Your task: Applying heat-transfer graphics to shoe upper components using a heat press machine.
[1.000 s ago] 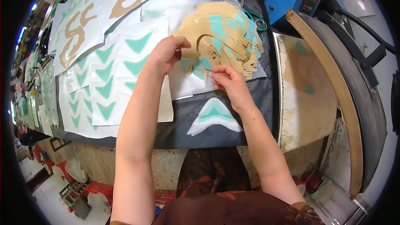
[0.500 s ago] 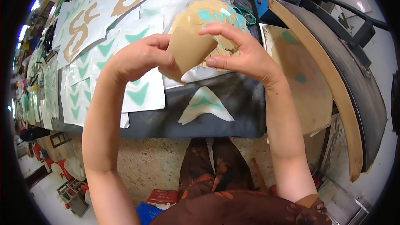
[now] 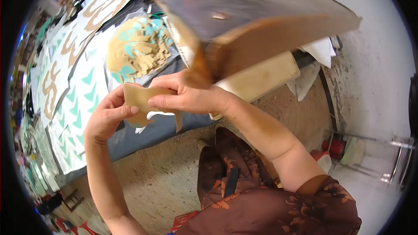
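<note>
A thin, bendy tan sheet piece (image 3: 141,95) is stretched between my two hands above the table's front edge. My left hand (image 3: 109,115) pinches its left end between thumb and fingers. The other end is gripped by my right hand (image 3: 185,93), its thumb lying across the top. One tan strip hangs down below the right fingers. Under the piece, part of a white shape (image 3: 160,114) peeks out, mostly covered. Just beyond my hands lies a heap of layered tan and teal cut pieces (image 3: 141,50).
White sheets with teal chevrons (image 3: 74,113) cover the left of the dark table (image 3: 130,141). Paper with tan curved shapes (image 3: 98,13) lies farther back. A large hinged press lid (image 3: 265,21), blurred, overhangs my right wrist, above a tan board (image 3: 261,80).
My view has turned to the right, and the press lid looms larger. My right hand, formerly spread beside the tan piece, has closed on it. The piece is now flatter and lower.
</note>
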Action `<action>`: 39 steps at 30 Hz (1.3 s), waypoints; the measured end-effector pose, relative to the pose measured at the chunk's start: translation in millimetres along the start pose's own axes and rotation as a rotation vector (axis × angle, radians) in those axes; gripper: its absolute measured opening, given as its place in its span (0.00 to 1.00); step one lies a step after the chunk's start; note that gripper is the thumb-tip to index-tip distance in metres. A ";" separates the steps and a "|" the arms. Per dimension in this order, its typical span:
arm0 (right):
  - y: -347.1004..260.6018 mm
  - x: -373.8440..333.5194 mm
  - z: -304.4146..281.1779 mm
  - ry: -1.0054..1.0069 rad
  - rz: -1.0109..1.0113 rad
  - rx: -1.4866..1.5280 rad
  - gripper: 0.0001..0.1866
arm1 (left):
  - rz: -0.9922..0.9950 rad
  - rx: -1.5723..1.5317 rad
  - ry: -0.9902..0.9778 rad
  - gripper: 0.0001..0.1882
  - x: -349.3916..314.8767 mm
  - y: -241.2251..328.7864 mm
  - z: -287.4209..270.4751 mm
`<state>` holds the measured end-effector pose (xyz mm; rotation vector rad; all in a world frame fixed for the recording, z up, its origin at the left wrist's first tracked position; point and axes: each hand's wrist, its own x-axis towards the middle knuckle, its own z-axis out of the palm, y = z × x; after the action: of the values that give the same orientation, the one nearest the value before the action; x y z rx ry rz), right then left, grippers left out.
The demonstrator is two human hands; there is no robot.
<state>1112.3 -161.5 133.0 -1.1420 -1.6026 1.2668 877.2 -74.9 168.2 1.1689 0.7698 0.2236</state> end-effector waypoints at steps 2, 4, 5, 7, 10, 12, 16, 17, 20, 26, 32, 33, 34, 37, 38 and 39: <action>5.3 -18.0 -15.9 0.075 0.071 0.143 0.16 | -0.034 -0.081 -0.082 0.29 15.4 -0.3 20.1; 3.4 -36.1 -35.6 0.154 0.114 0.123 0.15 | 0.009 -0.015 -0.109 0.29 34.7 -10.2 36.0; 5.3 -43.0 -47.5 0.155 0.077 0.152 0.12 | 0.010 0.036 -0.108 0.29 42.1 -11.6 43.8; 11.5 -56.0 -71.9 0.175 0.110 0.131 0.11 | -0.024 0.086 -0.142 0.24 56.9 -7.9 62.2; 35.0 -70.5 -110.0 0.280 0.078 0.097 0.10 | -0.026 0.219 -0.086 0.12 89.0 -11.0 82.2; 50.2 -78.9 -133.5 0.329 0.053 0.162 0.11 | -0.016 0.252 -0.051 0.11 112.0 -3.7 97.2; 86.5 -83.8 -190.9 0.445 0.022 0.157 0.12 | 0.072 0.506 0.035 0.12 180.5 6.3 112.2; 100.5 -83.6 -206.5 0.511 -0.028 0.103 0.13 | 0.093 0.545 0.056 0.12 199.6 12.1 117.9; 116.1 -79.9 -237.4 0.565 0.137 0.082 0.13 | 0.141 0.657 0.130 0.13 247.0 22.3 129.1; 167.0 -62.8 -303.7 0.581 0.089 -0.279 0.15 | 0.628 0.725 0.609 0.12 319.7 4.5 153.0; 130.2 -53.0 -307.3 0.588 0.423 -0.461 0.23 | 0.623 0.906 0.637 0.13 340.9 7.7 153.0; 138.5 -58.8 -317.0 0.603 0.431 -0.470 0.23 | 0.635 0.924 0.620 0.13 349.9 9.8 162.8; 151.2 -62.0 -326.6 0.700 0.367 -0.414 0.24 | 0.647 0.944 0.606 0.13 358.9 12.5 172.0; 145.5 -56.8 -321.4 0.816 0.282 -0.469 0.23 | 0.637 1.033 0.622 0.13 361.3 13.3 169.1; 135.8 -51.8 -312.9 0.851 0.269 -0.591 0.21 | 0.624 1.068 0.638 0.13 356.1 12.6 163.0; 145.4 -52.1 -320.7 0.863 0.275 -0.601 0.21 | 0.635 1.087 0.624 0.13 361.0 14.2 171.5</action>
<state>1454.7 -107.7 52.3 -1.9824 -1.1728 0.2862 1254.5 -3.3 56.6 2.4390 1.0802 0.7841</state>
